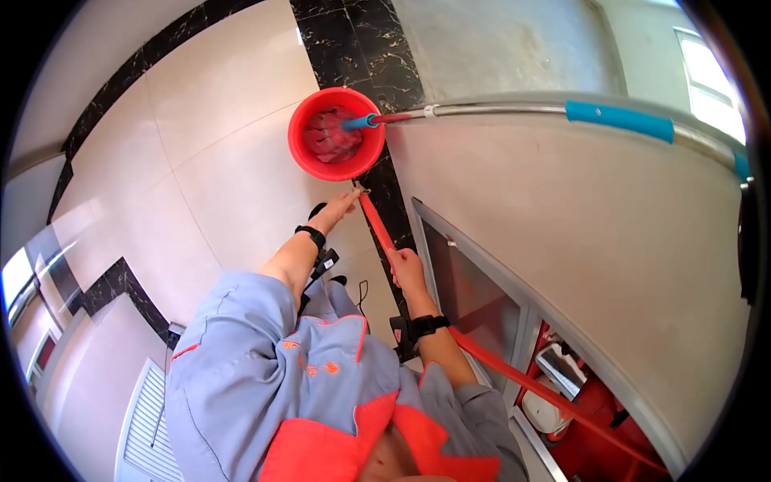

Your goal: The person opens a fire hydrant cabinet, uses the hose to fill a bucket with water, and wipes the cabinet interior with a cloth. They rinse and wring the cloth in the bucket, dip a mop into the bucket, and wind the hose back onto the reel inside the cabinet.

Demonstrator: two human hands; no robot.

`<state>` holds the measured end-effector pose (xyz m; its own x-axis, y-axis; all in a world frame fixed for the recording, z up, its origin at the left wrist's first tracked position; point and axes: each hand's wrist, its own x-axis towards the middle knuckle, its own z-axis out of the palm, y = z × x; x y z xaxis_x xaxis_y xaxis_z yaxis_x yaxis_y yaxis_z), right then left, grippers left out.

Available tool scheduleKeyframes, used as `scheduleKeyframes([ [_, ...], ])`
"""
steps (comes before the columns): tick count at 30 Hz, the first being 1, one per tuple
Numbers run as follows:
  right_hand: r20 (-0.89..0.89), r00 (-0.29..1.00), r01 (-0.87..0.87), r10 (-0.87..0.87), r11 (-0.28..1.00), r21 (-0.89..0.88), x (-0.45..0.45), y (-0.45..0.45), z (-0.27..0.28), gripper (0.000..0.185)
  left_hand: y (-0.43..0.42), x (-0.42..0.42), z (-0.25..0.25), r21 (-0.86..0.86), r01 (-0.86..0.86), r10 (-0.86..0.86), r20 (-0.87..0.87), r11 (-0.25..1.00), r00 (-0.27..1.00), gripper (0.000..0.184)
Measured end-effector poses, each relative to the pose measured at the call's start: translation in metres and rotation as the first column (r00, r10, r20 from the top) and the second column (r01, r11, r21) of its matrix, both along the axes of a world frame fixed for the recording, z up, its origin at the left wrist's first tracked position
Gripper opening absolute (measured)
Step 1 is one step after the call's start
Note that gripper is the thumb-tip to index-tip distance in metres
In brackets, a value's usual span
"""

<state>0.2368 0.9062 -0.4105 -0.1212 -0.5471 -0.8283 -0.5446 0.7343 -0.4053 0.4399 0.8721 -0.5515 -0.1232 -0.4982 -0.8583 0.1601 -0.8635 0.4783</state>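
My right hand [407,269] is closed around a long red strip [377,221]; I cannot tell whether it is a flat hose or a pole. The strip passes along my right forearm toward an opened cabinet at the lower right. My left hand [345,206] reaches to its far end with fingers stretched out, the fingertips at or just beside a small brownish piece [361,190]. Just beyond stands a red bucket [299,132] with a pink-red mop head [331,135] in it. The mop's metal handle [498,109], with a blue grip [618,120], extends to the right.
The low cabinet [482,273] on my right has a grey frame; red items and a white round object [544,414] are inside. A pale wall [578,209] rises beside it. Pale tiles [233,161] with black marble borders cover the floor. A white louvred panel [151,430] is at the lower left.
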Motion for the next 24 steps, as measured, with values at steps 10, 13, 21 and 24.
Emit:
scheduleKeyframes([
  [10,0.172,0.974,0.036,-0.144,0.857,0.515,0.051,-0.088,-0.05,0.044,-0.003,0.011,-0.03,-0.313,0.197,-0.125,0.237,0.929,0.963,0.028],
  [13,0.197,0.961,0.051,-0.196,0.822,0.568,0.073,-0.117,-0.077,0.049,-0.01,0.019,-0.002,-0.383,0.264,-0.176,0.248,0.885,0.953,0.026],
  [21,0.212,0.94,0.096,-0.267,0.804,0.586,0.091,-0.134,-0.121,0.027,-0.002,0.025,0.013,-0.496,0.206,-0.128,0.187,0.844,0.974,0.025],
  [24,0.206,0.943,0.095,-0.263,0.802,0.589,0.097,-0.138,-0.128,0.023,0.002,0.022,0.0,-0.346,0.07,-0.071,0.009,0.936,0.997,0.027],
])
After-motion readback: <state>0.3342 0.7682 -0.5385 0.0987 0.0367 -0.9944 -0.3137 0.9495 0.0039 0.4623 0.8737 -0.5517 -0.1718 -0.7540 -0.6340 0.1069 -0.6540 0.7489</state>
